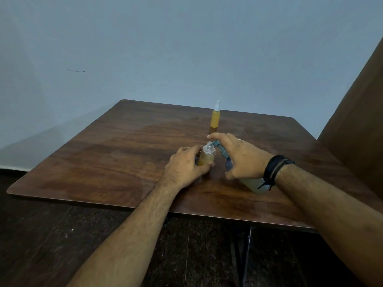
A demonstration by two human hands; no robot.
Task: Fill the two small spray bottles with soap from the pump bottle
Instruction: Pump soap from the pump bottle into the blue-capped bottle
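Note:
My left hand point(184, 165) grips a small clear spray bottle point(207, 155) with its cap off, holding it upright on the wooden table point(116, 150). Orange soap fills most of it. My right hand point(242, 156) rests on the pump bottle point(255, 184), fingers straight over the grey-blue pump head point(219, 147), whose spout sits at the small bottle's open neck. The pump bottle's body is mostly hidden under my hand and wrist. A second small spray bottle point(215, 117), full of orange soap and topped with a white sprayer, stands upright farther back.
A brown panel point(360, 112) rises at the table's right side. A pale wall stands behind the table, and dark floor lies below its near edge.

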